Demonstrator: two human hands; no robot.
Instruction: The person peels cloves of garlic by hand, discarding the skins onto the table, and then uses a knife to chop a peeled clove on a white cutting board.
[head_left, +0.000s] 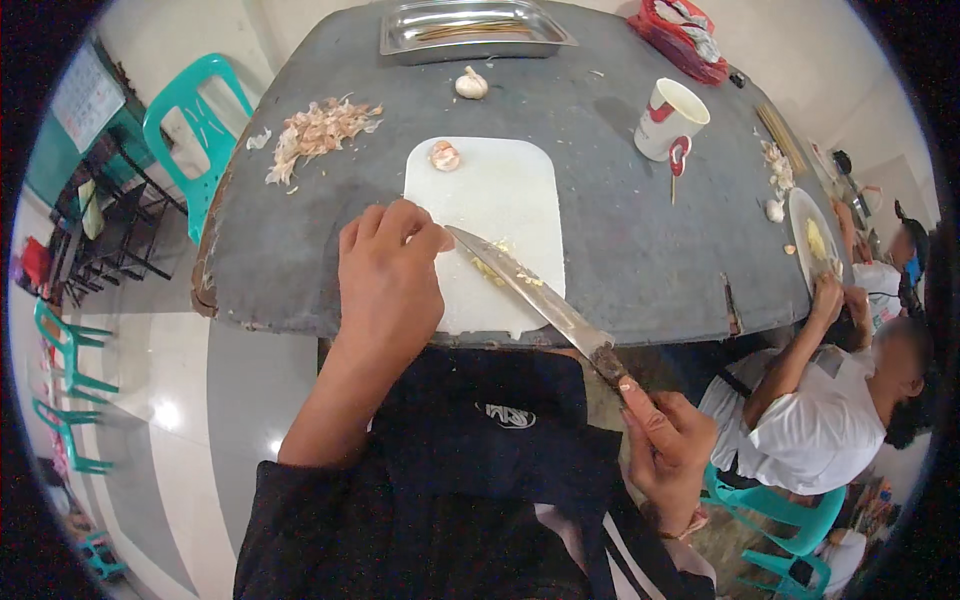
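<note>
My right hand (667, 442) grips a kitchen knife (525, 283) by its dark handle, below the table's front edge. The blade slants up and left over a white cutting board (517, 187), with bits of chopped garlic (491, 270) on and around it. At the blade's tip is my left hand (394, 274), fingers curled and thumb close to the metal. Whether those fingers pinch something is hidden. A partly peeled garlic bulb (445, 156) rests on the board's far left corner. Beyond the board sits a whole garlic bulb (471, 84).
Garlic skins (322, 133) lie heaped on the grey table (600, 225) at left. A metal tray (480, 49) with thin sticks stands at the far edge. A paper cup (667, 120) and red plastic bag (679, 37) are right. Another person (817, 420) sits there beside a plate (802, 225).
</note>
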